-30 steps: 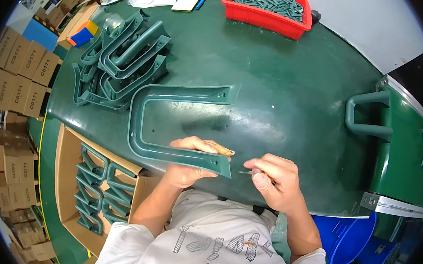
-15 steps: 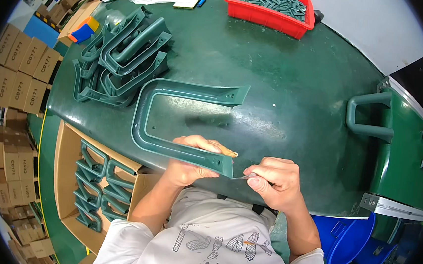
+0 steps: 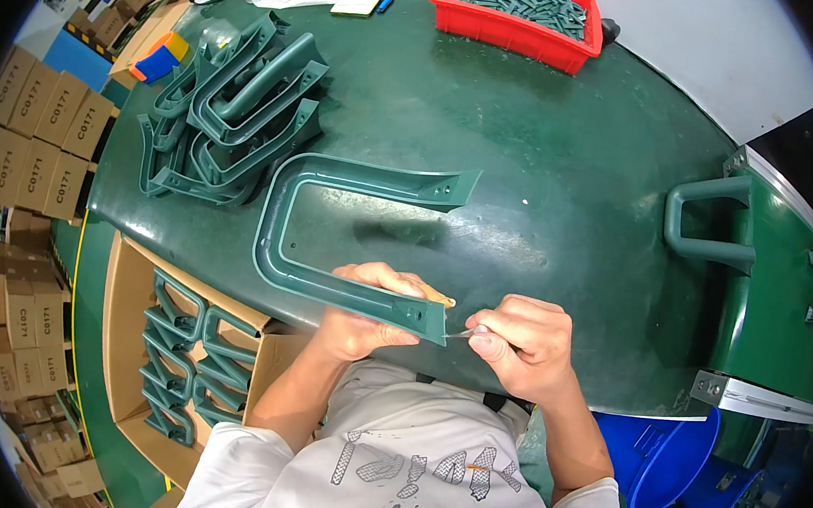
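Observation:
My left hand (image 3: 351, 334) is closed around the lower arm of a green U-shaped plastic handle (image 3: 272, 220), its channelled inner side facing up. A tan covering wraps one fingertip of that hand. The handle's bend points left and its two flared ends point right. My right hand (image 3: 531, 352) pinches a small thin metal blade (image 3: 462, 334), most of it hidden in the fingers. The blade's tip meets the edge of the handle's near end, or lies very close to it.
More green handles are heaped (image 3: 236, 112) at the table's far left. An open carton (image 3: 114, 327) of handles stands at the near left. A red bin (image 3: 514, 45) holds small green pieces. Another handle (image 3: 677, 218) lies at right, with a blue bin (image 3: 657, 465) below.
My right hand has shifted slightly up and left with the blade. The far end of the handle has dipped a little; my left hand keeps its hold.

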### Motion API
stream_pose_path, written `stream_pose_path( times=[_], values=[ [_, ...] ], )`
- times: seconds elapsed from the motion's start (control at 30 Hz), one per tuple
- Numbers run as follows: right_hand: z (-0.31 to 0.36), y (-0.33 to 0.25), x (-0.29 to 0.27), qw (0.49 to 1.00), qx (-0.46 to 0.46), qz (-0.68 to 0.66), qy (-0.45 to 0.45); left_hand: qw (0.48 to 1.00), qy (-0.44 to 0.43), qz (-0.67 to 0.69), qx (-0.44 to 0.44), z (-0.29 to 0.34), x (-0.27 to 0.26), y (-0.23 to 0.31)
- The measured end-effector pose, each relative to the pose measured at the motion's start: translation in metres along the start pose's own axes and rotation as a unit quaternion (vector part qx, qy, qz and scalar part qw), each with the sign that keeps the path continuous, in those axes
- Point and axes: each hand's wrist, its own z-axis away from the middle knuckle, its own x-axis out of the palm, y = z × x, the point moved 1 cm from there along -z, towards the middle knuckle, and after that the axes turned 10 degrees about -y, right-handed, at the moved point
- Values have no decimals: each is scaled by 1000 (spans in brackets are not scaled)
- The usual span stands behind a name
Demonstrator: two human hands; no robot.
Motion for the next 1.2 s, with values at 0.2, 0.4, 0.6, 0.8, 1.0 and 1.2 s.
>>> stream_pose_path(
  times=[0.2, 0.4, 0.6, 0.8, 1.0, 1.2],
  values=[
    [-5, 3, 5, 998, 29, 60, 23, 998, -51, -26, -4, -1, 6, 5],
    [-6, 6, -2, 989, 63, -85, 102, 999, -30, -36, 8, -5, 9, 6],
    [3, -6, -9, 921, 212, -312, -99, 998, -47, -47, 5, -4, 1, 5],
    [2, -2, -8, 924, 192, -273, -184, 996, -42, -74, 13, -3, 1, 1],
    [6, 1, -4, 934, 135, -254, -214, 995, -58, -77, 20, -2, -4, 1],
    [17, -7, 16, 947, 27, -124, -294, 995, 96, 18, -18, 5, -3, -6]
  ],
)
